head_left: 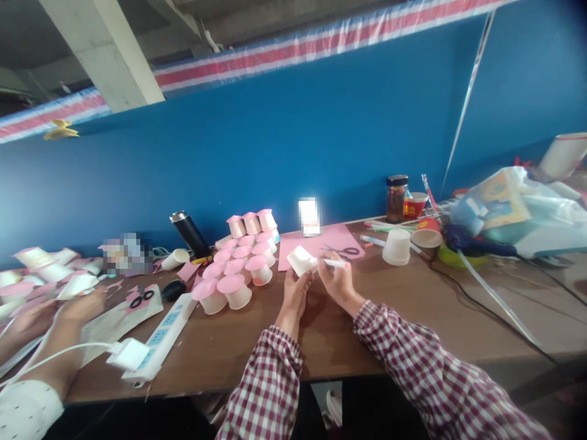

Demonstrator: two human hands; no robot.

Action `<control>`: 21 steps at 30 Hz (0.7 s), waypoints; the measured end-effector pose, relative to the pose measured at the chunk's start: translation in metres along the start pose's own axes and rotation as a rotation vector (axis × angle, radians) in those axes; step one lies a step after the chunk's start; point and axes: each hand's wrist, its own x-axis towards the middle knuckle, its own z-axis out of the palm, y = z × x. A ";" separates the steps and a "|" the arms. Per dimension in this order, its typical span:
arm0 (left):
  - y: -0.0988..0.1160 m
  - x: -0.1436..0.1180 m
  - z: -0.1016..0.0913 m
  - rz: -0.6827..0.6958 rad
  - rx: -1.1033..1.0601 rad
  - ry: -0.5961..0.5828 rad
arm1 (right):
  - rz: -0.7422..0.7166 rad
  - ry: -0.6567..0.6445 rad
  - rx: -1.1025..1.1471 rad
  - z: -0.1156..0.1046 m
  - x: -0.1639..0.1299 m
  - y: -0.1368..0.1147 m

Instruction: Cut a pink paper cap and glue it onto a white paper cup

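The left hand is gripping a tilted cup from below, above the table; the right hand is pinching a pen beside it. The cup is looking light, thin-walled and easily dented, its rim or base probably offering the firmest hold. Pink-topped cups are crowding nine o'clock, scissors are lying at two, bare wood is stretching toward four, the near edge is running along six.

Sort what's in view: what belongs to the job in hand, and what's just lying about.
Likely part of the job:
white cup in the left hand
white pen-like tool in the right hand
pink-topped cups
pink paper

Seemingly just lying about:
black flask
dark-lidded jar
plastic bag
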 end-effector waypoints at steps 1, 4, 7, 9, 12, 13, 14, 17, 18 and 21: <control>0.000 0.000 0.000 -0.001 0.003 0.002 | -0.001 0.000 -0.001 0.000 0.000 0.000; 0.000 0.000 0.000 -0.001 0.011 0.008 | -0.005 -0.002 -0.004 0.000 0.000 -0.001; 0.000 0.000 0.000 -0.001 0.010 0.002 | -0.007 -0.004 -0.008 -0.001 0.001 -0.001; -0.001 0.000 -0.001 0.004 0.002 -0.002 | -0.008 -0.004 -0.012 -0.001 0.001 0.000; -0.001 0.000 -0.001 0.009 -0.003 0.001 | -0.011 -0.001 -0.019 0.000 0.001 0.001; -0.001 0.000 -0.001 0.010 -0.004 0.003 | -0.012 -0.001 -0.021 0.000 0.001 0.001; -0.001 0.000 -0.001 0.010 -0.006 0.004 | -0.012 -0.001 -0.022 0.000 0.001 0.001; -0.001 0.001 -0.001 0.006 -0.017 0.005 | -0.014 -0.003 -0.022 0.000 0.000 0.002; -0.001 0.001 -0.001 0.003 -0.019 0.006 | -0.016 -0.004 -0.022 0.000 0.000 0.002; -0.001 0.001 -0.001 -0.001 -0.026 0.014 | -0.017 -0.003 -0.018 0.000 0.000 0.002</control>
